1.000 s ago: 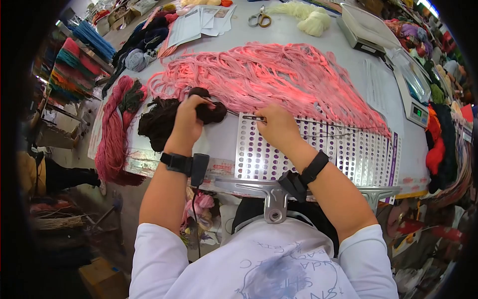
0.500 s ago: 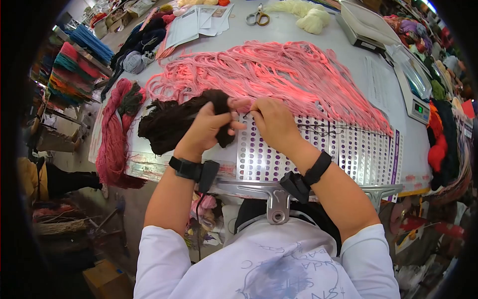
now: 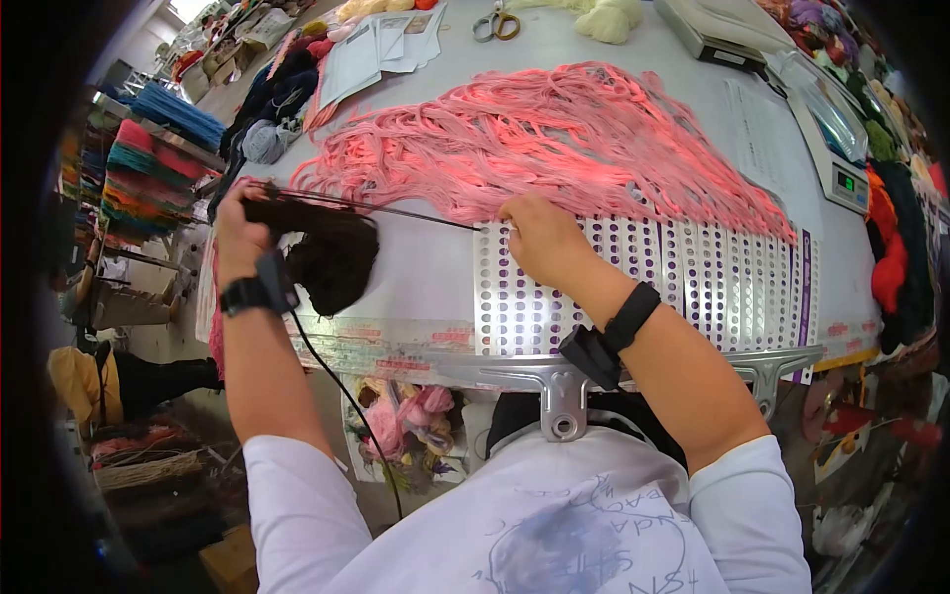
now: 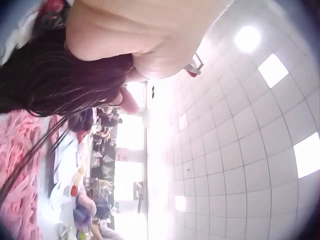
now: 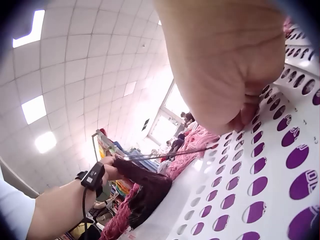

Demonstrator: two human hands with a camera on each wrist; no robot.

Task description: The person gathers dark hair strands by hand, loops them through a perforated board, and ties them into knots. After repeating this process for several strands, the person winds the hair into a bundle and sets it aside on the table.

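Note:
My left hand is at the table's left side, fingers curled round a dark brown yarn skein that hangs down beside it. From this hand, thin dark strands run straight and taut to the upper left corner of a white card punched with rows of holes. Over that corner, my right hand grips the card with bent fingers, close to where the strands end. In the right wrist view its fingers lie against the holes; the thumb is hidden. A spread of pink yarn lies just behind the card.
Scissors, papers and cream yarn lie at the back. A scale stands at the right. Along the table's front edge runs a metal bracket. Pink yarn is below the table edge.
My left hand has moved left with the brown skein, away from my right hand, drawing the strands taut. Dark strands that trailed across the card are gone from there. My right hand stays near the card's corner.

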